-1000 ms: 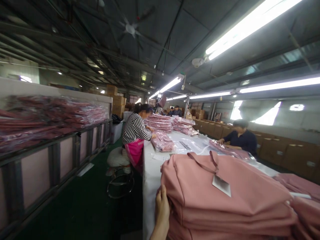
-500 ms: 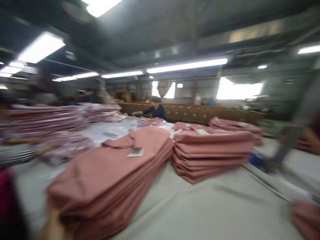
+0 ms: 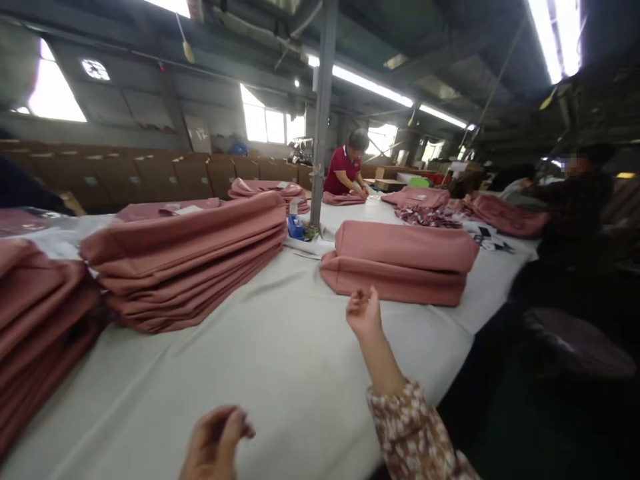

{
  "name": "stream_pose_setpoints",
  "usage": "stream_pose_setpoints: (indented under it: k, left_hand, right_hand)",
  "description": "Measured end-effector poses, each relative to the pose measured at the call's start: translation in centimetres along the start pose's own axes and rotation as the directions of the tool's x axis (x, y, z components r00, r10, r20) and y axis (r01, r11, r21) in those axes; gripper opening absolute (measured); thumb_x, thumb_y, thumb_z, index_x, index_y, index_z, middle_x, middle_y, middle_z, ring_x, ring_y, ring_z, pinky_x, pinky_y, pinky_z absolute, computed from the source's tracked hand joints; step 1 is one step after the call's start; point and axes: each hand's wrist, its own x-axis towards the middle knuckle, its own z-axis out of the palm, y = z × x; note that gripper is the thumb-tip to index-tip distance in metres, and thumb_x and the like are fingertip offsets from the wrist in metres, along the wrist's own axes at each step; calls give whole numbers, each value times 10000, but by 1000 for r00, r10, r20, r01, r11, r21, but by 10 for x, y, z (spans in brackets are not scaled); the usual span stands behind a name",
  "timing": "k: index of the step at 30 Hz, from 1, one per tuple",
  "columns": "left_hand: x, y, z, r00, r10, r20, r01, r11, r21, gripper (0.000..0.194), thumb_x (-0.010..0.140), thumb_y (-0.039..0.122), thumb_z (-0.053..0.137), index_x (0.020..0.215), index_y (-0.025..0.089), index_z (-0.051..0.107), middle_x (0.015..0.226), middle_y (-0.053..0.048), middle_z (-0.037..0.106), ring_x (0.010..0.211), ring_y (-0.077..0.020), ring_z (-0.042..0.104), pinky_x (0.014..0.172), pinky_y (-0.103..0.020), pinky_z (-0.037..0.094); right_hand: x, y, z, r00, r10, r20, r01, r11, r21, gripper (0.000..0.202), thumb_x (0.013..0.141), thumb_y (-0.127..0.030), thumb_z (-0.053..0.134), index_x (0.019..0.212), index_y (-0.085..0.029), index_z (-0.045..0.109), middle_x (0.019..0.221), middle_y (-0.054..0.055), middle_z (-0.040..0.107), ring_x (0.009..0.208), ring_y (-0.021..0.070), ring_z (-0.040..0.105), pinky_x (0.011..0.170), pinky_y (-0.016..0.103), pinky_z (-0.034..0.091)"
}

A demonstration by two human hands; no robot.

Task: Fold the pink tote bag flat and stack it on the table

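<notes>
My right hand (image 3: 363, 311) reaches out over the white table (image 3: 280, 360), empty, fingers loosely curled, just short of a small stack of folded pink fabric pieces (image 3: 400, 261). My left hand (image 3: 215, 443) hovers low at the table's near edge, empty with fingers bent. A taller stack of pink pieces (image 3: 185, 257) lies to the left of centre, and another pink stack (image 3: 35, 313) sits at the far left edge.
A grey post (image 3: 320, 113) rises from the table behind the stacks, with a blue object (image 3: 295, 229) at its foot. A person in a red shirt (image 3: 345, 170) works at the far end. Another person (image 3: 570, 200) sits at right. Cardboard boxes (image 3: 125, 177) line the back wall.
My view has swung far to the right along the table. My left hand has left the pink stack it touched, and my right hand has come into view reaching toward the small stack.
</notes>
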Motion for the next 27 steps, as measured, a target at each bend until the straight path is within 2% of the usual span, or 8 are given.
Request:
stream_pose_setpoints:
  k: [2,4,7,10,15,20,24,27]
  left_hand:
    - [-30,-1,15,953,100,286,-89,995,-53,261,787,417,663,898,184,624,863,-42,638,778,-194,632,700,-300,554]
    - [-55,3,40,813,285,508,-257,958,-126,217,812,321,641,989,198,614,998,-74,635,929,-217,622,807,-322,543]
    - [-83,11,77,608,468,641,-438,871,-222,419,836,221,602,1242,216,497,1227,-119,556,1153,-251,523,967,-403,469]
    - [-105,13,94,446,483,753,-424,855,-298,480,844,180,560,1300,206,415,1192,-119,551,1090,-223,537,917,-368,486]
    - [-139,-1,91,296,466,834,-547,799,-252,31,846,188,531,876,194,527,791,-36,554,692,-145,520,583,-242,445]
    - [-170,-13,84,219,663,716,-817,525,-237,91,820,152,534,742,190,506,842,-63,588,772,-185,499,680,-312,428]
    - [-184,-13,78,144,682,717,-793,513,-329,135,863,125,491,751,195,517,808,-49,635,794,-181,544,719,-324,427]
    - [-194,-11,74,79,690,719,-801,474,-366,278,932,230,398,673,204,498,646,-36,604,653,-168,536,607,-312,414]
  right_hand:
    - [0,-33,20,995,-32,93,16,986,168,378,954,-453,386,769,-161,539,600,-49,483,440,50,424,368,146,338]
    - [-4,-59,30,983,-75,167,21,952,304,387,961,-422,324,768,-175,552,598,-45,476,449,45,415,364,126,338]
    - [-15,-79,28,966,-117,231,2,895,447,381,941,-410,318,738,-193,556,575,-49,462,436,38,394,352,102,324]
    - [-21,-81,15,964,-107,245,-38,852,521,352,922,-375,336,722,-187,556,556,-53,457,408,33,373,332,97,304]
    - [-16,-75,-13,965,-81,249,-79,815,573,332,910,-347,347,705,-180,546,530,-55,458,385,29,368,318,96,277]
    - [-11,-70,-37,917,-99,385,-145,818,556,329,919,-293,321,733,-157,556,542,-53,470,393,28,413,337,99,314]
    - [-8,-69,-60,797,-185,575,-156,857,491,150,847,-197,472,735,-157,563,552,-71,488,424,26,455,376,91,368]
    - [-6,-71,-79,628,-232,743,-140,905,401,124,720,-138,639,680,-173,527,590,-73,534,471,39,486,363,90,382]
